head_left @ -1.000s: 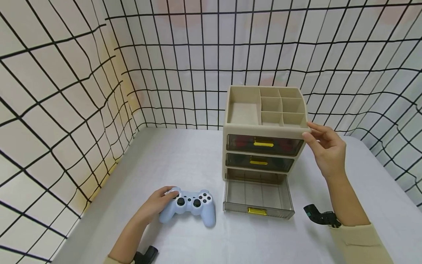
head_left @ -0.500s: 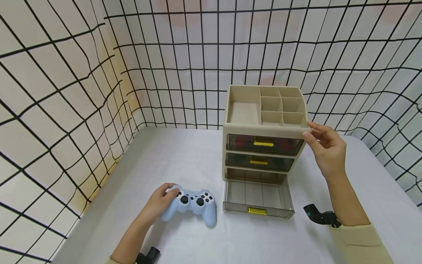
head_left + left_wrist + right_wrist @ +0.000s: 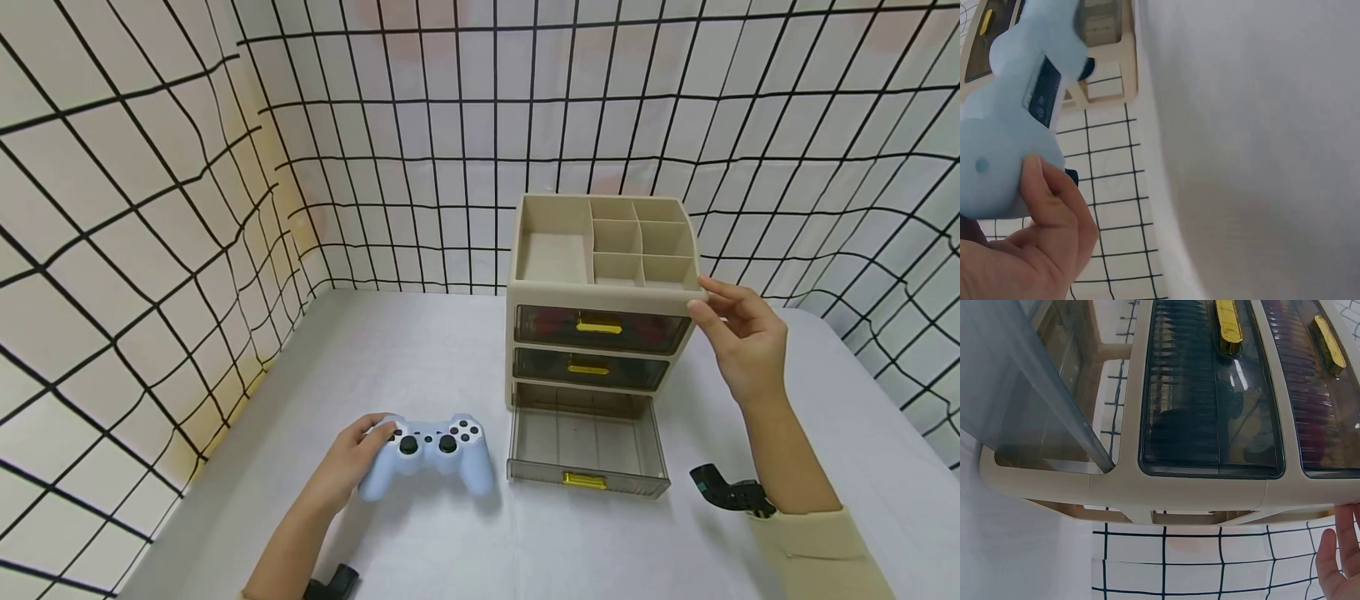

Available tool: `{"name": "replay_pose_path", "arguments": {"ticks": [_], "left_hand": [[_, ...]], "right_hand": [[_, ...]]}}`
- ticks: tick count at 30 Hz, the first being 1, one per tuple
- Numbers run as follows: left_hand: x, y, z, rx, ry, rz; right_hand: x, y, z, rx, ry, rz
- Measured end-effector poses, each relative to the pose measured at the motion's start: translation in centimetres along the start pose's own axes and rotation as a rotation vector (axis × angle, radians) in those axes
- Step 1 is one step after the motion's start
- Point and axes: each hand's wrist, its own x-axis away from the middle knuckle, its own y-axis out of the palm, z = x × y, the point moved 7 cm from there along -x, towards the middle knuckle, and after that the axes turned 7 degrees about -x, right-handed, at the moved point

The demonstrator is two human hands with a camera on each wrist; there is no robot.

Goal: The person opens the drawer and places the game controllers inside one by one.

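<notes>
My left hand (image 3: pixel 348 458) grips the left handle of a light blue game controller (image 3: pixel 431 454), whose buttons and sticks face up in the head view. A shadow lies below it, and it looks raised off the table. In the left wrist view, fingers pinch the controller's underside (image 3: pixel 1013 81), which carries a dark label. My right hand (image 3: pixel 750 342) holds the upper right front corner of a beige drawer organizer (image 3: pixel 607 290), thumb at the front and fingers at the side. Its clear bottom drawer (image 3: pixel 588 433) is pulled out and has nothing in it.
Two upper drawers, the top one (image 3: pixel 637 329) and the middle one (image 3: pixel 551 368), are closed, with dark and reddish contents showing dimly. Divided compartments (image 3: pixel 618 237) form the organizer's top. Black wire grid (image 3: pixel 405 158) borders the white table (image 3: pixel 405 350) at back and sides.
The controller, gripped by my left hand, has risen and tilted, moving slightly away from me; its right end has come up too. My right hand and the organizer have stayed put.
</notes>
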Motion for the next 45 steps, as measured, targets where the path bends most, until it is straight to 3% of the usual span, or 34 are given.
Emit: {"name": "replay_pose_path", "arguments": {"ticks": [8, 21, 30, 45], "left_hand": [[0.4, 0.0, 0.7, 0.129, 0.015, -0.066], [0.8, 1.5, 3.4, 0.266, 0.059, -0.273], [0.4, 2.6, 4.9, 0.242, 0.085, -0.347], [-0.6, 6.1, 7.4, 0.253, 0.129, -0.451]], "right_hand": [[0.1, 0.0, -0.1, 0.041, 0.012, 0.006], [-0.1, -0.3, 0.2, -0.055, -0.003, 0.007], [-0.2, -0.1, 0.1, -0.144, -0.032, -0.021], [-0.2, -0.1, 0.1, -0.091, -0.015, -0.01]]}}
